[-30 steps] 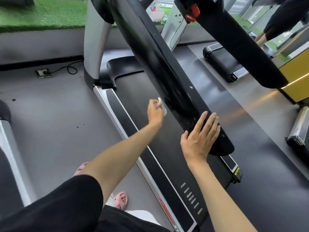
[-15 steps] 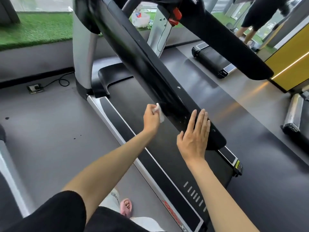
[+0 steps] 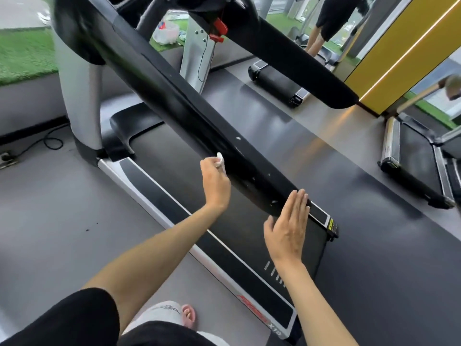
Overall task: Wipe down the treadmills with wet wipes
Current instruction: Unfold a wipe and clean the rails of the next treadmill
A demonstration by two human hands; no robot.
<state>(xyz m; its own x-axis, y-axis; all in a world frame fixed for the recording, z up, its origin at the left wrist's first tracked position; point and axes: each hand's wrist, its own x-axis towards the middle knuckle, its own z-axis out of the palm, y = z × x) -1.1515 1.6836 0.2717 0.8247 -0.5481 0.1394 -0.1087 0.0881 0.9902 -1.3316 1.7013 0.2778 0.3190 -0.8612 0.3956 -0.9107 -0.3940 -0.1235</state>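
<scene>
Head view, looking down over a treadmill w/ a black belt and silver side rails. Its long black handrail runs diagonally from far left to near right, ending just over the belt's right edge.

Left hand: fingers curled together, clamped on a small white wet wipe. The wipe pokes out at the fingertips and sits against the handrail's left side, about two-thirds of the way down its length. Forearm stretches in from near left, black sleeve at the shoulder.

Right hand: flat, fingers straight and side by side, thumb apart, gripping nothing. Fingertips reach the handrail's near end; can't tell if the palm presses on it or only hovers.

A second black handrail runs parallel further right, w/ a red safety clip near its far end. Silver upright stands at far left. Grey floor around the machine; a cable trails at far left. Green turf beyond. More treadmills to the right, beside a yellow panel. Another person's legs at far right. A pink slipper shows at the near edge.
</scene>
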